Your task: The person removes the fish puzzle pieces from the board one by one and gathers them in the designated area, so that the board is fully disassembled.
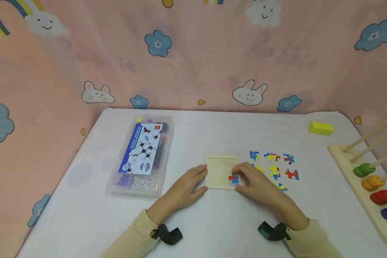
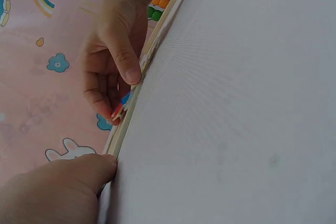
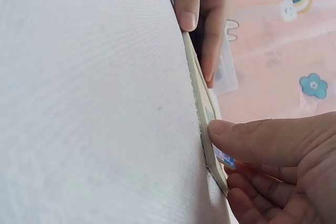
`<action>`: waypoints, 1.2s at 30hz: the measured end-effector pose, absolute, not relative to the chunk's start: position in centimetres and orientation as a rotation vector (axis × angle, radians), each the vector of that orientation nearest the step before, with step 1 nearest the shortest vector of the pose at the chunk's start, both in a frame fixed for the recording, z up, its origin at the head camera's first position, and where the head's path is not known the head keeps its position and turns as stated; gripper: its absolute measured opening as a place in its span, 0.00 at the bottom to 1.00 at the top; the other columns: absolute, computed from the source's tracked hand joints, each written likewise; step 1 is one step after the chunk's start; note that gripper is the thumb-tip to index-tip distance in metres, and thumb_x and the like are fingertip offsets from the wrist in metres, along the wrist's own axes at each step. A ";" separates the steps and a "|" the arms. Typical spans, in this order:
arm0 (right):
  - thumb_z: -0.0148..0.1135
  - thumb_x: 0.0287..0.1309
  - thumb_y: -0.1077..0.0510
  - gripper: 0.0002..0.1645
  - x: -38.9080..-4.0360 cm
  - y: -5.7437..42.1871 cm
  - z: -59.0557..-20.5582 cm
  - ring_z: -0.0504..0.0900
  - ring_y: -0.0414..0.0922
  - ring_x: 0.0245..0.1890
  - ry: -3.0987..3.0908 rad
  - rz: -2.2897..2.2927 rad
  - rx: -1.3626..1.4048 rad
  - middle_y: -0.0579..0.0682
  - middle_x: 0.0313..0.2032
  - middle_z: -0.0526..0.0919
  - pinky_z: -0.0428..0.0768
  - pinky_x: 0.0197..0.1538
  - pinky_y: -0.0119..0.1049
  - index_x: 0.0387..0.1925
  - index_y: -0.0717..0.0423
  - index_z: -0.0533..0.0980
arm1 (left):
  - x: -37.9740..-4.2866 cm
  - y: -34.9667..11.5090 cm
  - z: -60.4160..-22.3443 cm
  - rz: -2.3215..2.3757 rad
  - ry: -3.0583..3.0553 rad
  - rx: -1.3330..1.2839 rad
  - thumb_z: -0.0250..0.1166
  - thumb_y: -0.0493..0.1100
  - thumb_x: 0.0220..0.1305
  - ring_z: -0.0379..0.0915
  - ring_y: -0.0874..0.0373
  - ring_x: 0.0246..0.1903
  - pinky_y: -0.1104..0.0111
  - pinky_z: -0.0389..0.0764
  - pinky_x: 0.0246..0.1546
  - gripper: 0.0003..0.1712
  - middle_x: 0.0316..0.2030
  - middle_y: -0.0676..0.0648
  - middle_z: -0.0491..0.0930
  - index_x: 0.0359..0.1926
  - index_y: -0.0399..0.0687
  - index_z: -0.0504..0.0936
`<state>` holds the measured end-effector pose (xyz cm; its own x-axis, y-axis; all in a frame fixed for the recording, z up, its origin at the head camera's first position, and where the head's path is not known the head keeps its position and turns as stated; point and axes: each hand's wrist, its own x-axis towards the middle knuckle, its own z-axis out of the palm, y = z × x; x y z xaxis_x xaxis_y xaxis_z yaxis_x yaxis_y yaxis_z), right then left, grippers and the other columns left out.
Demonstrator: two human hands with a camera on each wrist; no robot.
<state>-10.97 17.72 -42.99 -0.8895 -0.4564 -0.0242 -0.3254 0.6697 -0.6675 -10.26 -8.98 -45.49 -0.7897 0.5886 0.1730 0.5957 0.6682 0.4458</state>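
A shallow square wooden puzzle tray (image 1: 217, 168) lies on the white table in the head view. My left hand (image 1: 185, 188) rests against its left side with fairly straight fingers, the thumb by the near corner. At the tray's near right corner, the curled fingers and thumb of my right hand (image 1: 256, 182) pinch a red and blue puzzle piece (image 1: 233, 180). That piece (image 3: 226, 158) sits tilted at the tray edge in the right wrist view, partly covered by the thumb. Several loose jigsaw pieces (image 1: 274, 172) lie right of the tray, some partly behind the right hand.
On the left stands a clear plastic case (image 1: 166, 157) with a molecule-picture label. A wooden bead rack (image 1: 351, 182) with coloured beads lies along the right side. Near the far right corner is a yellow block (image 1: 320, 128). A pink patterned cloth (image 1: 200, 64) hangs behind the table.
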 end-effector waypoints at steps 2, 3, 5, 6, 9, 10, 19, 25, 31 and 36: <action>0.70 0.50 0.60 0.26 -10.9 17.6 -43.0 0.73 0.48 0.54 2.689 -1.026 -0.620 0.50 0.51 0.75 0.75 0.60 0.51 0.51 0.56 0.72 | -10.2 -9.0 -45.5 -0.772 -2.859 -1.013 0.62 0.48 0.64 0.57 0.52 0.69 0.61 0.59 0.71 0.33 0.68 0.44 0.63 0.65 0.37 0.67; 0.70 0.50 0.60 0.26 -10.9 17.6 -43.0 0.74 0.48 0.53 2.686 -1.026 -0.616 0.50 0.51 0.76 0.76 0.59 0.50 0.51 0.57 0.71 | -10.2 -9.0 -45.5 -0.769 -2.863 -1.012 0.61 0.48 0.65 0.57 0.52 0.69 0.61 0.59 0.71 0.32 0.68 0.44 0.63 0.65 0.37 0.67; 0.70 0.51 0.60 0.26 -10.9 17.5 -42.9 0.74 0.46 0.50 2.683 -1.019 -0.615 0.49 0.49 0.76 0.77 0.58 0.48 0.52 0.57 0.71 | -10.2 -9.0 -45.5 -0.764 -2.869 -1.010 0.61 0.48 0.65 0.57 0.52 0.69 0.62 0.59 0.70 0.32 0.68 0.44 0.63 0.66 0.37 0.67; 0.70 0.51 0.61 0.26 -10.9 17.5 -42.9 0.75 0.45 0.49 2.684 -1.017 -0.617 0.48 0.48 0.77 0.78 0.57 0.47 0.52 0.57 0.71 | -10.2 -9.0 -45.5 -0.761 -2.870 -1.010 0.61 0.48 0.65 0.57 0.52 0.69 0.61 0.60 0.70 0.32 0.68 0.44 0.63 0.66 0.37 0.67; 0.70 0.51 0.61 0.25 -10.9 17.4 -42.9 0.75 0.43 0.46 2.685 -1.016 -0.619 0.46 0.46 0.77 0.79 0.55 0.44 0.51 0.57 0.72 | -10.3 -9.0 -45.4 -0.774 -2.874 -1.007 0.61 0.48 0.65 0.57 0.52 0.69 0.62 0.59 0.71 0.32 0.69 0.44 0.63 0.66 0.37 0.67; 0.70 0.51 0.61 0.25 -10.9 17.4 -42.9 0.75 0.42 0.46 2.689 -1.013 -0.618 0.46 0.46 0.77 0.79 0.54 0.43 0.51 0.57 0.72 | -10.3 -9.0 -45.4 -0.776 -2.872 -1.008 0.61 0.48 0.65 0.57 0.52 0.69 0.61 0.59 0.71 0.33 0.68 0.44 0.63 0.66 0.37 0.67; 0.70 0.51 0.61 0.24 -10.9 17.5 -42.9 0.75 0.41 0.45 2.710 -1.009 -0.610 0.46 0.46 0.78 0.80 0.52 0.39 0.51 0.56 0.73 | -10.3 -9.0 -45.4 -0.779 -2.863 -1.004 0.61 0.48 0.64 0.57 0.52 0.69 0.61 0.59 0.70 0.33 0.68 0.44 0.63 0.65 0.37 0.67; 0.69 0.52 0.60 0.24 -11.0 17.6 -42.8 0.75 0.42 0.44 2.710 -1.007 -0.578 0.46 0.46 0.79 0.80 0.52 0.41 0.51 0.56 0.74 | -10.2 -9.0 -45.5 -0.776 -2.872 -0.999 0.61 0.48 0.65 0.57 0.53 0.69 0.63 0.58 0.71 0.32 0.69 0.45 0.63 0.66 0.38 0.67; 0.69 0.52 0.61 0.23 -11.0 18.6 -42.2 0.77 0.42 0.45 2.708 -1.073 -0.565 0.45 0.46 0.79 0.81 0.50 0.39 0.51 0.54 0.74 | -10.2 -9.0 -45.6 -0.775 -2.884 -0.995 0.60 0.49 0.65 0.56 0.54 0.69 0.64 0.57 0.71 0.33 0.69 0.45 0.62 0.66 0.38 0.66; 0.69 0.52 0.60 0.23 -10.8 20.1 -41.9 0.78 0.43 0.45 2.714 -1.094 -0.565 0.45 0.46 0.80 0.81 0.50 0.37 0.51 0.53 0.74 | -10.2 -8.9 -45.5 -0.772 -2.887 -0.996 0.60 0.49 0.65 0.56 0.54 0.69 0.63 0.58 0.71 0.33 0.69 0.45 0.62 0.66 0.38 0.66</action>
